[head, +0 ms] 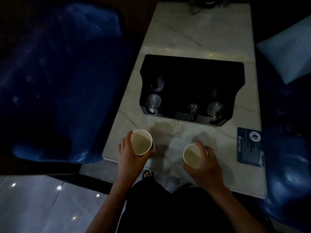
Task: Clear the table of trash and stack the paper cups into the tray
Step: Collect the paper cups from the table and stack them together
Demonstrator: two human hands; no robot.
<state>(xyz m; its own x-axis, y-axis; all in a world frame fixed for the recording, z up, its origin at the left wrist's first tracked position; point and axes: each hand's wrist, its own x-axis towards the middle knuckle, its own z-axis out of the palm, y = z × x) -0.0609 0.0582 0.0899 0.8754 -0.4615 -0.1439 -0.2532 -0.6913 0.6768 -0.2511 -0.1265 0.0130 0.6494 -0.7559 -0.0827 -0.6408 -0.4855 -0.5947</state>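
My left hand [130, 158] grips one paper cup [141, 142], cream inside, upright over the near left corner of the marble table [198, 36]. My right hand [204, 165] grips a second paper cup [191, 155] of the same kind over the table's near edge. Both cups look empty. A black tray [193, 76] sits in the middle of the table beyond my hands, with clear glasses [153, 102] standing along its front. A clear plastic lid [177, 128] lies on the table between the tray and the cups.
A dark printed card [249, 147] lies at the table's near right edge. Blue sofas flank the table, one on the left [55, 78] and one on the right [289, 165], with a pale cushion [286, 54] at the right. Dark objects sit at the table's far end [207, 4].
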